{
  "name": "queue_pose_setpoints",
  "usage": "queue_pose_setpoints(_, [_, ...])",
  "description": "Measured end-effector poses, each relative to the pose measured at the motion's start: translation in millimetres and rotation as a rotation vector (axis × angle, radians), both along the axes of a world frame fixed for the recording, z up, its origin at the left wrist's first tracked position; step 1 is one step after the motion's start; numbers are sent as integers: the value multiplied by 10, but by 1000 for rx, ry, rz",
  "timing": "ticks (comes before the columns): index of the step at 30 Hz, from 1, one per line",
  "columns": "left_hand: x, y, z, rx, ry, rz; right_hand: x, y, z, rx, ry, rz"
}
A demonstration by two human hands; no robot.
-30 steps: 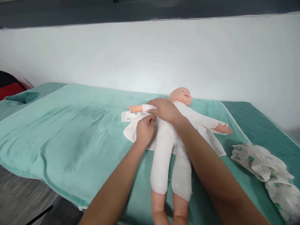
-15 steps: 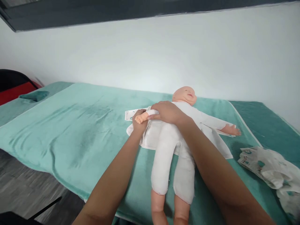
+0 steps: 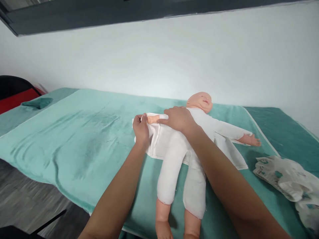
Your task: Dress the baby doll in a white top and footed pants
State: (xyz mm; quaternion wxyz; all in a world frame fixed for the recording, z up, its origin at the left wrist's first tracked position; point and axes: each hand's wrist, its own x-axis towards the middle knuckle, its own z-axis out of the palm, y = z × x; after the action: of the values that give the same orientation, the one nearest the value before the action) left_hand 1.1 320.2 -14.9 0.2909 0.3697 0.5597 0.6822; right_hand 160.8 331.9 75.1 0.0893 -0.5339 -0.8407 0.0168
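A baby doll (image 3: 171,166) with a white cloth body lies on its back, head toward the wall. Under it a white baby shirt (image 3: 156,146) is spread out. My left hand (image 3: 141,127) is closed on the shirt's sleeve, pinching it beside the doll's small hand (image 3: 153,119). With the fingers around the doll's forearm, my right hand (image 3: 178,119) rests against the doll's side. The doll's other arm (image 3: 234,130) stretches out to the right, and fabric lies beneath it. My right hand hides part of the doll's belly.
A green sheet (image 3: 74,142) covers the bed, which runs along a white wall (image 3: 149,59). Crumpled white printed cloth (image 3: 286,176) lies at the right edge. A black and red chair (image 3: 17,89) stands at the far left.
My left hand has shifted left and up, off the doll's hand and onto the sleeve fabric. The doll's hand now lies against the cloth. My right hand stays on the forearm.
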Motion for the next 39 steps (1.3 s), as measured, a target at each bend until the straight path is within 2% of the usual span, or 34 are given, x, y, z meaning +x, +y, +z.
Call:
queue_pose_setpoints(3, [95,-98,39,29,256,53,-21,32,-28,-3,-39,-10])
queue_pose_setpoints(5, [165,-124,47,43,393,-35,-42,62,-57,7,-80,-1])
queue_pose_setpoints(7, [222,-119,43,47,485,-179,-66,93,-93,12,-123,13])
queue_pose_setpoints(10, [270,-98,29,87,495,-314,-93,128,-144,25,-149,19])
queue_pose_setpoints(13, [295,-118,20,175,488,-351,-94,142,-173,55,-149,16])
queue_pose_setpoints(19, [414,-239,1,288,608,-281,-83,138,-172,103,-167,-49])
queue_pose_setpoints(23, [479,-276,-2,284,619,-228,-131,179,-204,65,-193,-131])
queue_pose_setpoints(27, [491,-272,13,289,621,-231,-196,252,-246,25,-196,-151])
queue_pose_setpoints(31, [456,-216,-13,156,524,-177,-175,205,-215,30,-157,-121])
queue_pose_setpoints(33, [415,-171,-47,50,455,-162,-85,106,-195,78,-88,-102])
queue_pose_setpoints(35, [372,-132,-80,-3,424,-196,77,-26,-200,172,93,-122])
queue_pose_setpoints(39, [347,-117,-79,79,415,-214,566,-296,-281,375,538,-279])
